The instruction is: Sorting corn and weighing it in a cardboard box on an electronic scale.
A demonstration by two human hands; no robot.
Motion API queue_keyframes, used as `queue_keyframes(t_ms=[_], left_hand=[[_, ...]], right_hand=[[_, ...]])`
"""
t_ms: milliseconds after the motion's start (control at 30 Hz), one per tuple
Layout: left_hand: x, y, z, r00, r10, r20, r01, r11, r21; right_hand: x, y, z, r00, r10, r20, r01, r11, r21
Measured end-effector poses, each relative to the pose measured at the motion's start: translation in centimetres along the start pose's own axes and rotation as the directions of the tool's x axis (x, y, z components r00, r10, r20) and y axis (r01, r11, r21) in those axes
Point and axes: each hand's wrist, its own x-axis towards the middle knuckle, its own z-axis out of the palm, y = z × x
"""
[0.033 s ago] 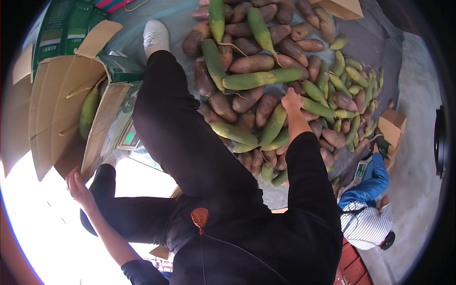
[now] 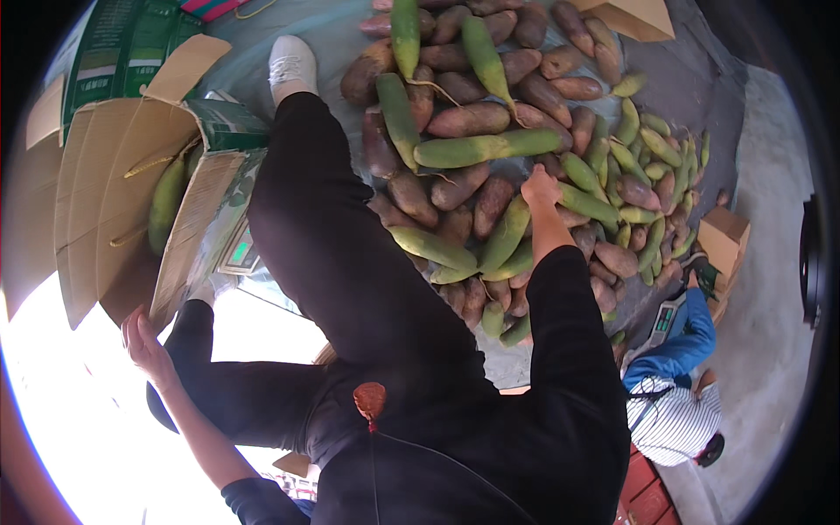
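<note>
My right hand (image 2: 541, 186) reaches into a large heap of radishes, its fingers curled round the near end of a green radish (image 2: 591, 206). Just above it lies a long green radish (image 2: 486, 148); reddish-brown radishes (image 2: 493, 206) surround the hand on its left. My left hand (image 2: 149, 348) is at the far left, fingers apart and holding nothing, by the lower edge of an open cardboard box (image 2: 101, 206). Inside that box is a green radish (image 2: 166, 206) with a thin root. Whether the left fingertips touch the cardboard is unclear.
Beside the box, partly behind my leg, stands a scale (image 2: 240, 254) with a lit display. At the right a person in a striped top (image 2: 674, 420) bends by another scale (image 2: 662, 322) and a small cardboard box (image 2: 724, 236). A cardboard flap (image 2: 634, 17) borders the heap's far side.
</note>
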Motion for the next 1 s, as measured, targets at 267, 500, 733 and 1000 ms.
queue_keyframes(t_ms=[267, 500, 733, 1000], left_hand=[[-0.4, 0.4, -0.3, 1.000, -0.001, 0.012, 0.000, 0.999, 0.035], [-0.5, 0.4, -0.6, 1.000, 0.010, 0.023, -0.011, 0.999, 0.046], [-0.3, 0.4, -0.2, 0.999, 0.020, 0.040, -0.023, 0.998, 0.062], [-0.7, -0.9, -0.4, 0.999, 0.001, 0.037, -0.001, 1.000, 0.010]], right_hand=[[0.8, -1.2, -0.6, 0.998, -0.032, 0.047, 0.041, 0.976, -0.214], [1.3, -0.4, -0.4, 1.000, 0.017, 0.000, -0.017, 1.000, -0.013], [2.4, -0.2, 0.3, 0.996, 0.069, -0.054, -0.067, 0.997, 0.037], [1.5, -0.5, 0.0, 0.998, 0.049, -0.042, -0.047, 0.997, 0.054]])
